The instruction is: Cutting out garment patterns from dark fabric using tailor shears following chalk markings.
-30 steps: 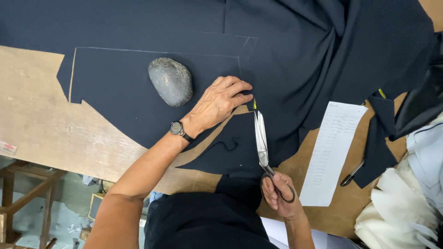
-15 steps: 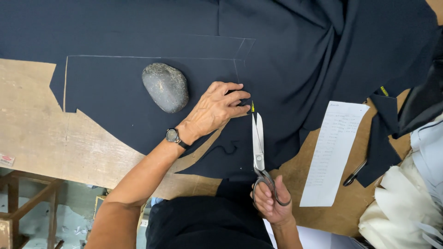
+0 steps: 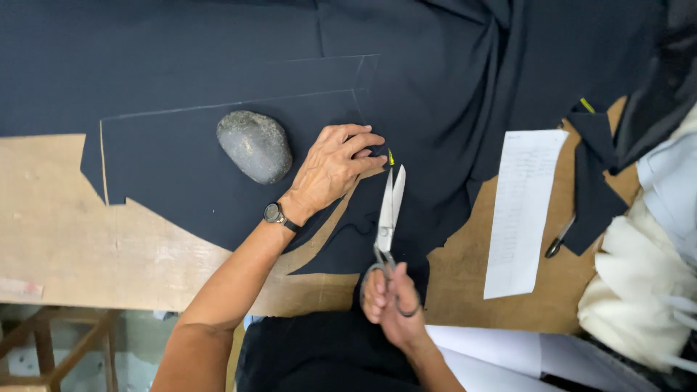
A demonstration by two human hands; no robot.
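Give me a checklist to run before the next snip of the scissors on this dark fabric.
1. Scissors gripped by the right hand: ok.
2. Blades open, tips aimed up the cloth: ok.
3. Left hand pressing the dark fabric flat: ok.
4. Left fingers away from the blade tips: not ok, they lie close beside them.
5. Stone weighting the cloth beside the left hand: ok.
6. Blades lined up on the chalk line: cannot tell.
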